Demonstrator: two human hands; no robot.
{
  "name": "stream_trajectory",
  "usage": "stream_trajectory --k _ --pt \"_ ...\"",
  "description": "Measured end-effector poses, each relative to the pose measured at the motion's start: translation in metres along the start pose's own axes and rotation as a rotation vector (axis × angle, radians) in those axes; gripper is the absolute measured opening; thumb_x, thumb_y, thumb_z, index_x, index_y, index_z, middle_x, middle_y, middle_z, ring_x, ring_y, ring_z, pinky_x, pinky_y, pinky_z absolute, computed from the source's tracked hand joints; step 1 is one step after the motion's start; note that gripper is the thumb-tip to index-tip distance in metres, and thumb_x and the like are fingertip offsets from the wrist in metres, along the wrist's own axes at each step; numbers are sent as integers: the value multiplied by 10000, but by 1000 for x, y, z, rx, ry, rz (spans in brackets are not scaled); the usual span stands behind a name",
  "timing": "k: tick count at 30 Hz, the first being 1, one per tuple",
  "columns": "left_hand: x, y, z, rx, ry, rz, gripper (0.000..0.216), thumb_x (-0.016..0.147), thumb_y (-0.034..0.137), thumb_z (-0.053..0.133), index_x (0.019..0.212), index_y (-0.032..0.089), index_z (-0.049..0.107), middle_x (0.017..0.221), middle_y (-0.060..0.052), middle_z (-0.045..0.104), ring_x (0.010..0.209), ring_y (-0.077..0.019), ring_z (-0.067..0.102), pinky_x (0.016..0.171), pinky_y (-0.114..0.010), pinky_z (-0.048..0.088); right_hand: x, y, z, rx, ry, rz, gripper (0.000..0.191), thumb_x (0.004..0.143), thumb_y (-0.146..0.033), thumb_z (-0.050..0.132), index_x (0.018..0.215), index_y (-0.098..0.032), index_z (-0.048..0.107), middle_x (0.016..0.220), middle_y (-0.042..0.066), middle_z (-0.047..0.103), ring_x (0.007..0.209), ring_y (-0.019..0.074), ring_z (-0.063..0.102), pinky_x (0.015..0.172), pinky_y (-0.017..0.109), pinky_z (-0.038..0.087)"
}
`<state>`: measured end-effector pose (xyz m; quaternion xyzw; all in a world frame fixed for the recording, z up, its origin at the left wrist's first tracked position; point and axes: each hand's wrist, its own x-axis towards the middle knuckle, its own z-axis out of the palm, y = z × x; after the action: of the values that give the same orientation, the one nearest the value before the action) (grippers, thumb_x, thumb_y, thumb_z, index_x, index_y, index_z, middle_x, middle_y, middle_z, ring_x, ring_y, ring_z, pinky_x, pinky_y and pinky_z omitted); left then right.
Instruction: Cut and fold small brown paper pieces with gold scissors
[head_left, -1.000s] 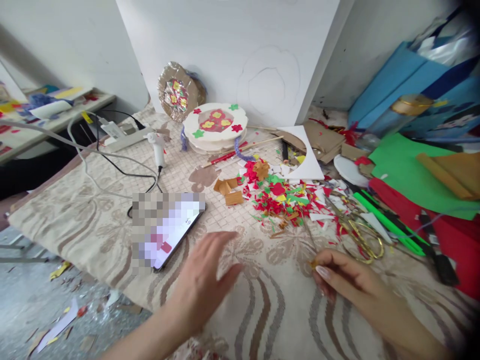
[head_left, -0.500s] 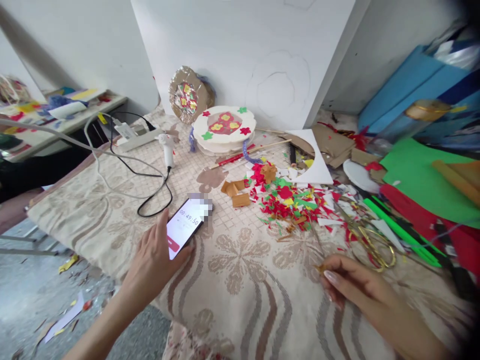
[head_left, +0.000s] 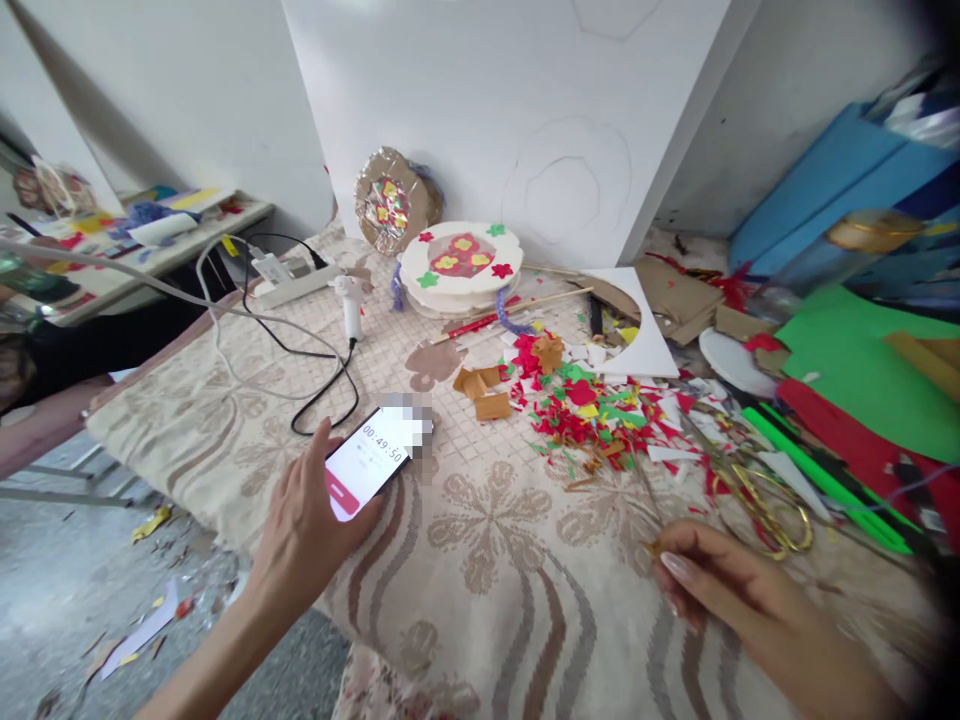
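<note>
My left hand lies over the near end of a phone on the patterned tablecloth, fingers curled round its edge. The lit screen reads a timer. My right hand rests on the cloth at the right, fingers pinched on a small yellow-brown scrap. Gold-handled scissors lie just beyond that hand. A heap of red, green and yellow paper cuttings sits in the middle of the table.
A white round plaque with paper flowers and a foil-backed disc stand by the white board. A glue gun, power strip and cables lie at left. Coloured sheets pile up at right. Another table stands far left.
My left hand moved left from the bare cloth onto the phone and now grips its near end. My right hand stayed pinched on the scrap. The camera shifted slightly left.
</note>
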<state>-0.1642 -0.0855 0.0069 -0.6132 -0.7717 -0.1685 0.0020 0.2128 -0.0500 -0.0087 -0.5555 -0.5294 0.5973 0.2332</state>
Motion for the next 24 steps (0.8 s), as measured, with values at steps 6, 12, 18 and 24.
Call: stream_trajectory --k 6,12,18,24 --pt "0 -3 1 7 21 10 872 727 402 607 1414 177 119 1233 -146 516 1102 -340 483 929 -501 389 0 0 0 -6 -9 -14 260 787 -450 579 736 -196 598 559 -4 527 516 132 491 492 241 450" --pt "-4 -5 -2 21 21 17 872 737 392 602 1416 175 100 1238 -147 512 1120 -340 467 944 -506 375 -2 1 0 -41 -29 -13 280 816 -469 536 757 -200 587 581 -6 518 539 136 493 515 244 445" --pt "-4 -5 -1 30 46 31 872 733 384 604 1418 193 98 1229 -145 517 1110 -344 482 928 -509 387 -1 -2 0 -66 -22 -8 294 807 -487 529 753 -203 581 594 5 523 556 153 506 525 264 459" --pt "-8 -16 -10 -35 15 -48 874 733 423 607 1421 238 100 1240 -124 537 1080 -338 531 890 -505 426 -3 -3 0 -48 -4 -5 266 784 -466 561 747 -205 602 573 0 531 537 150 503 512 253 454"
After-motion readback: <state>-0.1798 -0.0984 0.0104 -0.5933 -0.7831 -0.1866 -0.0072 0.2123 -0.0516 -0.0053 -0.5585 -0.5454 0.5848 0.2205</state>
